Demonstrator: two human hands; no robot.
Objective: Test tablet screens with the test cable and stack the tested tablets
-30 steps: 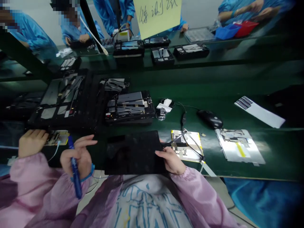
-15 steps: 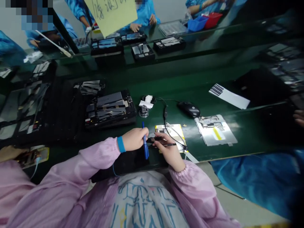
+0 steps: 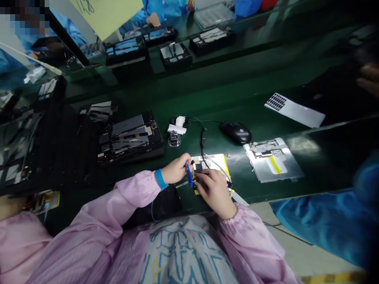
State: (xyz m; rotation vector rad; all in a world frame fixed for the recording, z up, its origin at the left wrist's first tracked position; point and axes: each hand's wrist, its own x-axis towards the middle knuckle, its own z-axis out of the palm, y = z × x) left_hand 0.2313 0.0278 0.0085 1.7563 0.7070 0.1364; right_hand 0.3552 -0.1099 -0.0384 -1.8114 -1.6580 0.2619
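My left hand (image 3: 175, 170), with a blue band at its wrist, is closed on a blue pen (image 3: 189, 174), which stands up steeply from the fingers. My right hand (image 3: 217, 191) lies over a flat white part with yellow edges (image 3: 217, 161), its fingers bent and drawn together at the part's left side. Small dark pieces show between the two hands; whether the right fingers grip one is hidden. A thin black cable (image 3: 203, 144) runs down to the part beneath my right hand.
A black mouse (image 3: 236, 133) and a silver panel with a yellow strip (image 3: 276, 161) lie to the right. Stacked device parts (image 3: 130, 138) stand at left. A white label sheet (image 3: 296, 110) lies farther back. Co-workers sit around the bench; a blue sleeve (image 3: 322, 213) is close on the right.
My left hand has moved right with the blue pen, closer to the yellow-edged part. My right hand has turned over that part, and the dark thin piece at its fingers no longer shows clearly.
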